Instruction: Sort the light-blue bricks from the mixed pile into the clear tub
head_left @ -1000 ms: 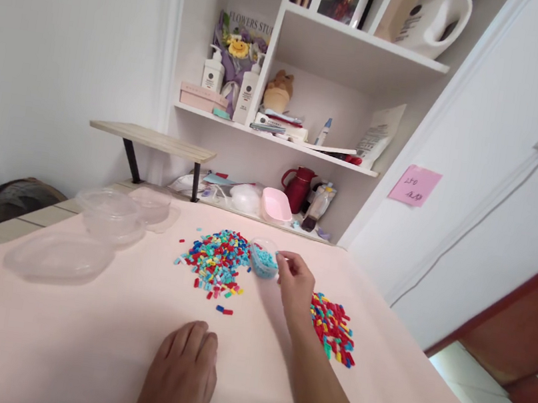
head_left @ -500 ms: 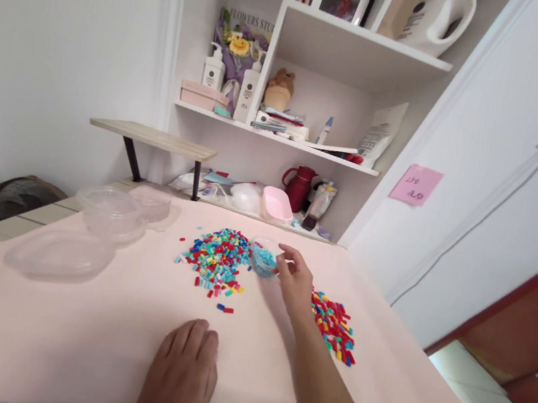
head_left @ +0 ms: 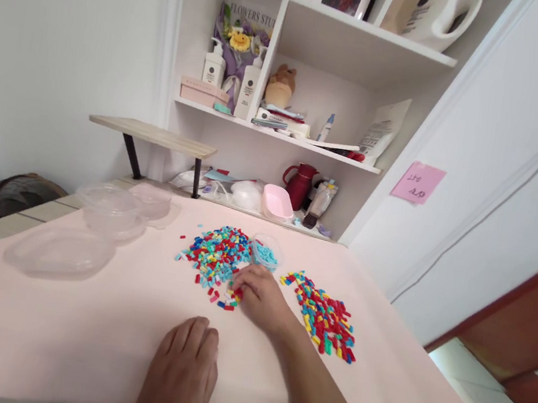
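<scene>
My right hand (head_left: 262, 298) reaches in from the right to the near edge of a mixed pile of small plastic bricks (head_left: 218, 254). Its fingers are curled down among red and yellow pieces; what lies between the fingertips is hidden. Just beyond it stands a clear plastic tub (head_left: 275, 246) with light blue bricks (head_left: 265, 255) inside. My left hand (head_left: 180, 370) rests on the pink tabletop nearer to me, fingers bent and together, apart from the bricks. A second brick pile (head_left: 327, 315), mostly red with yellow, blue and green, lies right of my right forearm.
Clear plastic containers (head_left: 113, 212) and a flat clear lid or tray (head_left: 59, 252) are at the left of the pink table (head_left: 91, 343). Behind stand a small wooden riser (head_left: 152, 135), a pink tray (head_left: 277, 203) and a dark red jug (head_left: 299, 182), under loaded shelves.
My right hand has moved left and toward me, from beside the clear tub to the near edge of the mixed pile. My left hand has stayed put.
</scene>
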Demonstrator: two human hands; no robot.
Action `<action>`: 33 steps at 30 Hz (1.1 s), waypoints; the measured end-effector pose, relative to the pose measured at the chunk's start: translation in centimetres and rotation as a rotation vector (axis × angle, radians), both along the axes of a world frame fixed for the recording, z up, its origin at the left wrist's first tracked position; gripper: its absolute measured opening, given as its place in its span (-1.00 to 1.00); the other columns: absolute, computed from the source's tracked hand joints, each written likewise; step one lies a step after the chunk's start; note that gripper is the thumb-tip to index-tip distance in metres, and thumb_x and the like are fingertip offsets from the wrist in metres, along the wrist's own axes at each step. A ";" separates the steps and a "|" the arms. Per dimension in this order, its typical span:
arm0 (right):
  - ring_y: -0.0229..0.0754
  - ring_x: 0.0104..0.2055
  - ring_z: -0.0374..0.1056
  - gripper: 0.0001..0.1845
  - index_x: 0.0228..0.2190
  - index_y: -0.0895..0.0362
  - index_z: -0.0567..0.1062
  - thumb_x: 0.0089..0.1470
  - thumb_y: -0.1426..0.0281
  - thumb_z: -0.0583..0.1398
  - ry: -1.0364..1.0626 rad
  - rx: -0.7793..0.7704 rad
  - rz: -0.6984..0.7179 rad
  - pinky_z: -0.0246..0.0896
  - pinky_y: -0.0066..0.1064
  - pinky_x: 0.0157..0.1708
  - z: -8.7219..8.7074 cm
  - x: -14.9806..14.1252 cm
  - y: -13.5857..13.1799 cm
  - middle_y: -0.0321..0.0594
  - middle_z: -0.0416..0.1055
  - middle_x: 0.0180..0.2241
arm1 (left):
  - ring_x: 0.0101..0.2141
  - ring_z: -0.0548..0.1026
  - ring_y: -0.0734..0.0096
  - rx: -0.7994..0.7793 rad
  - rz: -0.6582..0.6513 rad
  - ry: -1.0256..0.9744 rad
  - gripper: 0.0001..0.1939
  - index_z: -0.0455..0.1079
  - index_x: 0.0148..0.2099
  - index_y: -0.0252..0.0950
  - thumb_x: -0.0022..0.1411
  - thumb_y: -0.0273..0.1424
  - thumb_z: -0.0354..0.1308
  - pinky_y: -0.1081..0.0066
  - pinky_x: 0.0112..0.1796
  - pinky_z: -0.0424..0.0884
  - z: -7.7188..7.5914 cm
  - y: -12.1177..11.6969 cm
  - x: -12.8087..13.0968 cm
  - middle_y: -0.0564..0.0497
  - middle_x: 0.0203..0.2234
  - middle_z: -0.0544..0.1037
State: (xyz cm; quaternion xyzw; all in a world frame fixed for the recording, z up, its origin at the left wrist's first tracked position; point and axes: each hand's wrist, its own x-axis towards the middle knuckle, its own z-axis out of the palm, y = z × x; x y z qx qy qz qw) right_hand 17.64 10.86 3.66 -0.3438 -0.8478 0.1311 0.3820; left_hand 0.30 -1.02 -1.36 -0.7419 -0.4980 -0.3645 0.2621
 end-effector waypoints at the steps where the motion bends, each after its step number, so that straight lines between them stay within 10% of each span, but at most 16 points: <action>1: -0.15 -0.16 0.41 -0.63 -0.46 0.06 0.57 0.01 0.68 0.06 0.061 -0.010 -0.030 0.25 -0.27 -0.05 0.1 0.3 0.2 -0.24 0.52 -0.30 | -0.15 0.45 0.26 0.003 -0.004 0.003 -0.77 0.40 -0.13 -0.27 0.29 -0.53 -0.06 0.26 -0.08 0.30 0.0 0.0 0.0 -0.06 -0.22 0.54; 15: -0.14 -0.11 0.42 -0.60 -0.14 0.06 0.61 0.14 0.61 0.08 -0.058 -0.088 -0.146 0.30 -0.33 -0.06 -1.1 0.2 0.3 -0.14 0.49 -0.18 | -0.16 0.45 0.26 0.001 -0.013 -0.006 -0.76 0.40 -0.14 -0.27 0.28 -0.54 -0.07 0.26 -0.09 0.30 0.3 -0.2 0.0 -0.06 -0.22 0.54; 33: -0.15 -0.11 0.43 -0.81 -0.34 0.01 0.62 0.12 0.48 0.20 -0.231 -0.206 -0.299 0.23 -0.39 -0.09 0.2 0.2 0.4 -0.26 0.57 -0.20 | -0.18 0.46 0.26 -0.013 -0.015 -0.005 -0.77 0.40 -0.14 -0.27 0.29 -0.53 -0.08 0.26 -0.12 0.31 0.6 -0.4 0.0 -0.05 -0.23 0.53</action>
